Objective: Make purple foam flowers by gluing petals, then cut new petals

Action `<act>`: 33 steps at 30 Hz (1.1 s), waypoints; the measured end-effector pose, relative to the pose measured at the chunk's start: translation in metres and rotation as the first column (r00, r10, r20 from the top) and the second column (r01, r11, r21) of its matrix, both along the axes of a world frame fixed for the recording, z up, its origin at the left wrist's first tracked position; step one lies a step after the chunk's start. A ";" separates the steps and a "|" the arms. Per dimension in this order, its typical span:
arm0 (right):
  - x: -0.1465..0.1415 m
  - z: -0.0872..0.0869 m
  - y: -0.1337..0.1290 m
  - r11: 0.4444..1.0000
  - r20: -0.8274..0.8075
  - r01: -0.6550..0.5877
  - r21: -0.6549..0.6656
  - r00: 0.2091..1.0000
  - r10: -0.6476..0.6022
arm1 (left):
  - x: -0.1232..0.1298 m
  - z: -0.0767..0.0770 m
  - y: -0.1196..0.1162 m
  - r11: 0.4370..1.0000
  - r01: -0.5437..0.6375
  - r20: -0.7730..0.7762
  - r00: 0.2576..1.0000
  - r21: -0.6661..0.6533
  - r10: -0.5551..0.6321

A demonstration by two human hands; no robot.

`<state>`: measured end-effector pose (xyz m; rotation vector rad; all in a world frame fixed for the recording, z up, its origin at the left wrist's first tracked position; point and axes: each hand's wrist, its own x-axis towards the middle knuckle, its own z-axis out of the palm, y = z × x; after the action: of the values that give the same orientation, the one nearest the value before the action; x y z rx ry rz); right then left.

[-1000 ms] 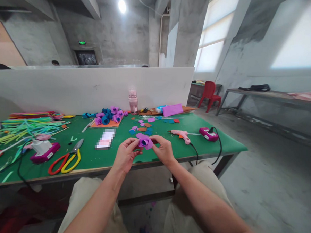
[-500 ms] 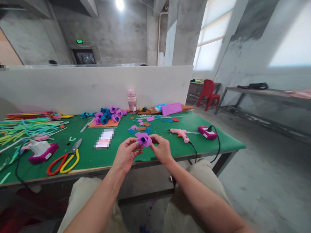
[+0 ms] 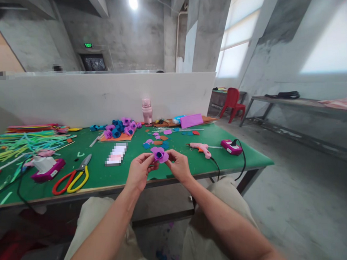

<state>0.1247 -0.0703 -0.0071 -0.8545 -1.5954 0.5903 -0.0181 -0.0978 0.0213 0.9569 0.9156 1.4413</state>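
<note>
A purple paper flower [image 3: 163, 156] with a dark blue centre is held up between my two hands, over the front of the green table. My left hand [image 3: 140, 169] pinches its left side, thumb and forefinger at the petals. On the right edge, the thumb and fingers of my right hand [image 3: 179, 165] are closed on a petal. Cut paper petals [image 3: 157, 143] in blue, purple and brown lie just beyond the flower. A pink hot glue gun [image 3: 202, 148] rests to the right of my right hand.
Red-and-yellow-handled scissors [image 3: 74, 178] lie left, near a purple power socket [image 3: 52, 172]. Finished flowers [image 3: 119, 127] are heaped on orange paper at the back. A pink bottle [image 3: 147, 112] stands by the white partition [image 3: 102, 95]. Another purple socket [image 3: 231, 147] sits at right.
The flower has shifted and turned slightly in my fingers, and my left fingers have curled in closer beneath it. The things on the table have stayed put.
</note>
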 end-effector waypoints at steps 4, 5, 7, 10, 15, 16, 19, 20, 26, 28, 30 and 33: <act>-0.001 0.001 -0.001 1.000 -0.001 0.005 0.010 1.000 -0.005 | -0.001 0.001 0.000 0.997 0.046 0.035 0.998 -0.062 -0.044; 0.000 0.001 -0.001 1.000 -0.002 0.005 0.009 1.000 -0.005 | -0.001 0.001 0.000 0.995 0.060 0.048 0.997 -0.073 -0.057; 0.000 0.001 -0.001 1.000 -0.004 -0.002 0.002 1.000 0.002 | -0.002 0.001 0.000 0.993 0.081 0.069 0.995 -0.086 -0.075; 0.001 0.000 0.000 1.000 -0.008 -0.018 -0.012 1.000 0.018 | -0.002 0.002 -0.001 0.992 0.092 0.083 0.993 -0.088 -0.085; 0.000 -0.001 0.000 0.999 -0.031 -0.019 -0.028 0.999 0.018 | 0.000 0.000 -0.002 0.986 0.135 0.077 0.989 -0.100 -0.127; 0.000 -0.001 0.000 0.999 -0.037 -0.020 -0.030 0.999 0.019 | 0.000 -0.001 -0.002 0.984 0.142 0.070 0.988 -0.106 -0.135; -0.001 -0.001 0.000 0.999 -0.043 -0.014 -0.031 0.999 0.012 | 0.000 -0.002 -0.002 0.981 0.154 0.043 0.988 -0.119 -0.150; -0.001 -0.001 0.000 0.999 -0.041 -0.009 -0.030 0.999 0.007 | 0.000 -0.003 -0.002 0.981 0.152 0.033 0.988 -0.119 -0.149; 0.000 -0.002 0.000 0.999 -0.010 0.038 -0.012 0.999 -0.038 | 0.002 0.000 -0.004 0.999 0.047 -0.103 0.993 -0.023 -0.050; 0.000 -0.001 -0.001 0.998 0.001 0.060 0.007 0.998 -0.060 | 0.003 0.001 -0.005 1.000 0.011 -0.131 0.991 0.006 -0.010; 0.000 -0.001 -0.002 0.996 0.016 0.078 0.033 0.997 -0.079 | 0.003 0.001 -0.005 1.000 0.020 -0.119 0.993 -0.020 -0.022; -0.001 0.000 -0.004 0.994 0.031 0.089 0.066 0.995 -0.091 | 0.002 -0.001 -0.003 0.991 0.098 -0.075 0.992 -0.096 -0.105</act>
<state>0.1235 -0.0743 -0.0072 -0.8871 -1.5892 0.4598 -0.0161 -0.1011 0.0199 0.9840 0.9697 1.2723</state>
